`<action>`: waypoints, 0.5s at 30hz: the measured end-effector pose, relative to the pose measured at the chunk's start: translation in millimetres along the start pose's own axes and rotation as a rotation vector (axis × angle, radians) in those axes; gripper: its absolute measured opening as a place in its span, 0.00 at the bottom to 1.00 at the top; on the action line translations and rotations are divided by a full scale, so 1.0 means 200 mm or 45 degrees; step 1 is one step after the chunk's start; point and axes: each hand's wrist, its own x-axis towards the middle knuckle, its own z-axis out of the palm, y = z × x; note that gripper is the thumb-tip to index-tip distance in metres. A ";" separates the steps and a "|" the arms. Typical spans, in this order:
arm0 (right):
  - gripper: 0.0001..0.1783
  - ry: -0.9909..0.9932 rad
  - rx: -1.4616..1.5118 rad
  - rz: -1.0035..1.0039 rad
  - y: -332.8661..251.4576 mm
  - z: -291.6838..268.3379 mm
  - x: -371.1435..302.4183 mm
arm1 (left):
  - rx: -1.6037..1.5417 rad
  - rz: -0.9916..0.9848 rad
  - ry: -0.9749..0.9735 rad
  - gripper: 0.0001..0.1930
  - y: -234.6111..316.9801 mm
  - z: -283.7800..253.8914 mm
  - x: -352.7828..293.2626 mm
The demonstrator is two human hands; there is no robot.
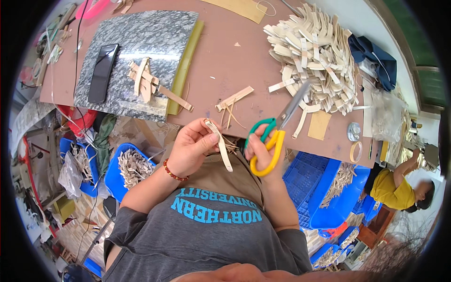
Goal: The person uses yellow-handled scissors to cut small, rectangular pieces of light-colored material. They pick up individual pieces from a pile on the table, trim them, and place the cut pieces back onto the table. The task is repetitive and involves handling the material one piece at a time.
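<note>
My left hand (193,146) pinches a short cream strap (224,153) between thumb and fingers, its free end hanging down in front of my shirt. In my right hand (263,152) is a pair of scissors (291,109) with one green and one yellow handle loop. The blades point up and to the right over the table's near edge, apart from the strap, and look closed. Just beyond my hands, a few beige straps (236,97) and thin trimmings (230,116) lie on the brown table (221,51).
A big heap of cream straps (314,56) covers the table's right. On the left, a grey marbled board (155,33) carries a black phone (103,73) and some straps (144,81). Blue bins (124,176) stand below. A person in yellow (394,190) is at far right.
</note>
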 end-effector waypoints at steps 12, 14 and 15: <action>0.21 -0.681 -0.399 0.383 0.09 -0.14 -0.20 | 0.077 0.181 0.135 0.12 0.04 0.02 0.02; 0.23 -0.695 -0.441 0.349 0.07 -0.13 -0.20 | 0.102 0.198 0.149 0.13 0.05 0.03 0.02; 0.23 -0.693 -0.460 0.307 0.07 -0.13 -0.19 | 0.114 0.204 0.149 0.14 0.06 0.04 0.01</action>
